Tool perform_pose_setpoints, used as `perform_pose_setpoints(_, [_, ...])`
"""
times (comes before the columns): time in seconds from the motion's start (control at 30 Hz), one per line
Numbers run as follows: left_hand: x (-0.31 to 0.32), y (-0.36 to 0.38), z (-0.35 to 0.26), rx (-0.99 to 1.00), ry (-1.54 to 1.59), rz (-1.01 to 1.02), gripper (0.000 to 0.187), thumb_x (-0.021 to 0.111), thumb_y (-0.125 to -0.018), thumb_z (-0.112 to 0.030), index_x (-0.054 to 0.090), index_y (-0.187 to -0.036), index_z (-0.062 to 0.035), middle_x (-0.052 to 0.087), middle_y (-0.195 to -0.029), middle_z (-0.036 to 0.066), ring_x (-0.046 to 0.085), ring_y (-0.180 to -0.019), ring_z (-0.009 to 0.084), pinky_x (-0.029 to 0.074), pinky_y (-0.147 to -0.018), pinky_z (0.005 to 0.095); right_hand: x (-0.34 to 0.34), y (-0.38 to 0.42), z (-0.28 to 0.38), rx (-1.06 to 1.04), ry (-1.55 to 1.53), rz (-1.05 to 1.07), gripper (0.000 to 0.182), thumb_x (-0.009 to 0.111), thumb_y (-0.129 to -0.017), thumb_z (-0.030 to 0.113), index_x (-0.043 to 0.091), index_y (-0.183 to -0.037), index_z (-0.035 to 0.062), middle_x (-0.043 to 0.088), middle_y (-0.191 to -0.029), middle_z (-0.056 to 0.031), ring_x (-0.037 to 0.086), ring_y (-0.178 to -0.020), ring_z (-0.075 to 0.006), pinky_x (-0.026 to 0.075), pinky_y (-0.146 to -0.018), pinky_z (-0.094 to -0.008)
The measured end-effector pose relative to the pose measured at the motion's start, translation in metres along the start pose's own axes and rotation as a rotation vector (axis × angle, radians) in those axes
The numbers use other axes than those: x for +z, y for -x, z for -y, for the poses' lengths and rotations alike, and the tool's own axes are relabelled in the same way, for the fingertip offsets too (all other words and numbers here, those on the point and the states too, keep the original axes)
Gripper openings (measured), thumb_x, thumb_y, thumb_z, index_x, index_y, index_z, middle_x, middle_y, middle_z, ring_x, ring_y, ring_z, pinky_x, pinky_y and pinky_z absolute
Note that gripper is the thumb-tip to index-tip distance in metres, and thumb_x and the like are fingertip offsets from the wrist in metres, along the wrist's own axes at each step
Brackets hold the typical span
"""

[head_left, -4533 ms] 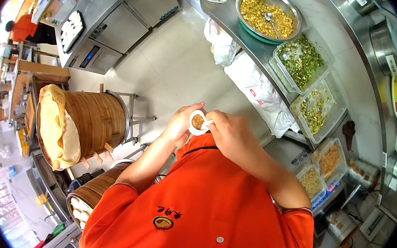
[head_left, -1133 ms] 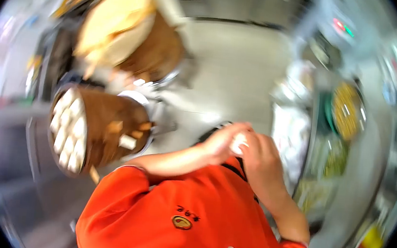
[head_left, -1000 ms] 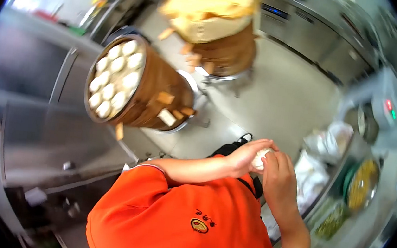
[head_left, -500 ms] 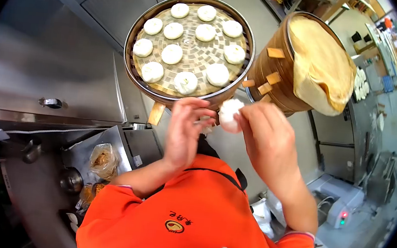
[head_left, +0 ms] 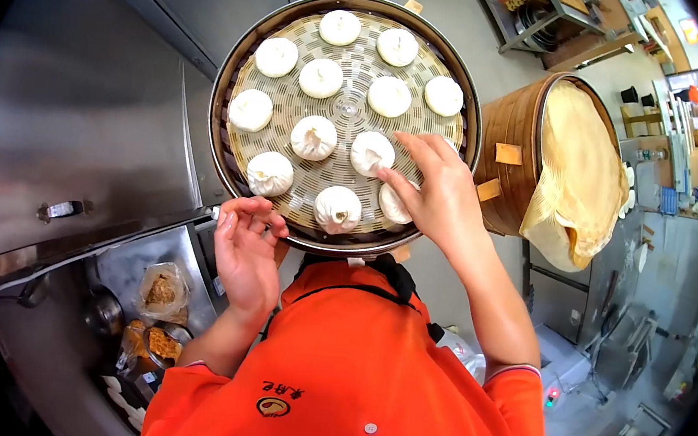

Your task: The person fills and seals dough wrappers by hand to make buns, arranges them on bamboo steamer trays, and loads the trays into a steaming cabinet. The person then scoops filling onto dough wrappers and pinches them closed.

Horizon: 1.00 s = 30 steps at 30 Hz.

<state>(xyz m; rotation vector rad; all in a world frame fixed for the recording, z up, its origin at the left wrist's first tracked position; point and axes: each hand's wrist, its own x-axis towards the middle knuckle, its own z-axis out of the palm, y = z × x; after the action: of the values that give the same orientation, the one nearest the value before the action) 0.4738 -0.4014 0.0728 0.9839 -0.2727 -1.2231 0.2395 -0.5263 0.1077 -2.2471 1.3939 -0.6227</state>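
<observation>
Over the round steamer tray (head_left: 333,171), your right hand (head_left: 441,192) reaches in at a white bun (head_left: 370,153).
Your right forearm angles up and inward, thumb and index finger parted at the bun's right edge, the bun resting on the woven base. Your left hand (head_left: 249,250) is raised by the near rim, fingers loosely curled; you cannot tell whether they touch it.

Bright, mostly sharp view with fisheye-bent edges, blackened corners
</observation>
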Motion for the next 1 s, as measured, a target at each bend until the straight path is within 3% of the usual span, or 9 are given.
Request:
perform_pose_setpoints(0.1, [0.012, 0.003, -0.001, 0.044, -0.012, -0.017, 0.029, 0.046, -0.104, -0.035, 0.058, -0.111, -0.0085, 0.061, -0.11, 0.008, 0.059, -0.095, 0.0212, 0.047, -0.084, 0.0366, 0.006, -0.017, -0.002, -0.077, -0.038, 0.065, 0.064, 0.086, -0.077, 0.015, 0.06, -0.134, -0.0017, 0.064, -0.124, -0.0216, 0.061, -0.117, -0.0403, 0.051, -0.102, -0.0451])
perform_pose_setpoints(0.4, [0.032, 0.023, 0.0, 0.194, -0.005, -0.053, 0.028, 0.047, -0.105, -0.036, 0.057, -0.111, -0.0097, 0.058, -0.113, 0.008, 0.057, -0.095, 0.0211, 0.047, -0.085, 0.0363, 0.024, -0.033, -0.026, -0.099, -0.103, 0.341, 0.053, 0.085, -0.077, 0.013, 0.066, -0.125, 0.0005, 0.067, -0.123, -0.021, 0.066, -0.111, -0.0407, 0.055, -0.097, -0.0441])
perform_pose_setpoints(0.47, [0.026, 0.019, 0.001, 0.221, -0.018, -0.032, 0.029, 0.047, -0.106, -0.036, 0.057, -0.112, -0.0095, 0.059, -0.114, 0.009, 0.058, -0.096, 0.0208, 0.047, -0.086, 0.0362, 0.009, -0.026, -0.03, -0.171, -0.2, 0.058, 0.05, 0.084, -0.082, 0.018, 0.066, -0.126, 0.0025, 0.068, -0.126, -0.0203, 0.065, -0.116, -0.04, 0.053, -0.1, -0.0432])
perform_pose_setpoints(0.6, [0.001, 0.003, -0.002, 0.386, -0.203, -0.149, 0.031, 0.048, -0.107, -0.032, 0.055, -0.121, -0.0058, 0.06, -0.121, 0.009, 0.06, -0.108, 0.0221, 0.047, -0.095, 0.0391, -0.059, 0.004, -0.065, 0.017, -0.027, -0.252, 0.037, 0.079, -0.088, 0.018, 0.069, -0.122, 0.0034, 0.069, -0.123, -0.0201, 0.066, -0.114, -0.0376, 0.053, -0.099, -0.0435])
perform_pose_setpoints(0.67, [-0.009, -0.017, 0.004, 0.404, -0.46, -0.412, 0.035, 0.052, -0.107, -0.031, 0.054, -0.132, -0.0064, 0.058, -0.133, 0.009, 0.055, -0.121, 0.0221, 0.042, -0.105, 0.04, -0.078, 0.031, -0.089, 0.141, -0.015, -0.366, 0.037, 0.078, -0.088, 0.015, 0.068, -0.12, -0.001, 0.069, -0.123, -0.0199, 0.065, -0.113, -0.0381, 0.051, -0.1, -0.0432])
perform_pose_setpoints(0.7, [-0.028, -0.029, 0.009, 0.32, -0.482, -0.423, 0.042, 0.054, -0.108, -0.032, 0.05, -0.141, -0.0064, 0.054, -0.144, 0.009, 0.048, -0.135, 0.0223, 0.036, -0.112, 0.0414, -0.084, 0.045, -0.1, 0.142, 0.075, -0.378, 0.038, 0.079, -0.087, 0.014, 0.068, -0.12, -0.002, 0.068, -0.123, -0.0203, 0.064, -0.114, -0.0387, 0.051, -0.101, -0.0443])
perform_pose_setpoints(0.8, [-0.068, -0.072, 0.018, 0.051, -0.28, -0.261, 0.046, 0.054, -0.108, -0.035, 0.049, -0.144, -0.0068, 0.055, -0.146, 0.008, 0.052, -0.135, 0.0209, 0.04, -0.112, 0.0373, -0.088, 0.083, -0.123, 0.169, 0.316, -0.358, 0.046, 0.081, -0.084, 0.014, 0.065, -0.124, -0.0024, 0.062, -0.128, -0.0218, 0.058, -0.119, -0.0406, 0.049, -0.102, -0.047])
perform_pose_setpoints(0.93, [-0.017, -0.079, 0.027, 0.1, -0.341, -0.302, 0.048, 0.06, -0.105, -0.031, 0.047, -0.144, -0.0069, 0.057, -0.137, 0.01, 0.057, -0.126, 0.0237, 0.047, -0.107, 0.0404, -0.08, 0.092, -0.153, 0.335, 0.479, -0.237, 0.07, 0.083, -0.079, 0.012, 0.054, -0.14, -0.0031, 0.055, -0.136, -0.0218, 0.051, -0.127, -0.0394, 0.04, -0.109, -0.0502])
perform_pose_setpoints(1.0, [-0.014, -0.082, 0.032, 0.141, -0.319, -0.356, 0.045, 0.063, -0.103, -0.025, 0.047, -0.142, -0.0078, 0.058, -0.135, 0.011, 0.061, -0.12, 0.0258, 0.051, -0.101, 0.0423, -0.08, 0.087, -0.17, 0.347, 0.548, -0.251, 0.071, 0.077, -0.081, 0.007, 0.05, -0.146, 0.0038, 0.056, -0.136, -0.0187, 0.054, -0.125, -0.037, 0.042, -0.105, -0.0483])
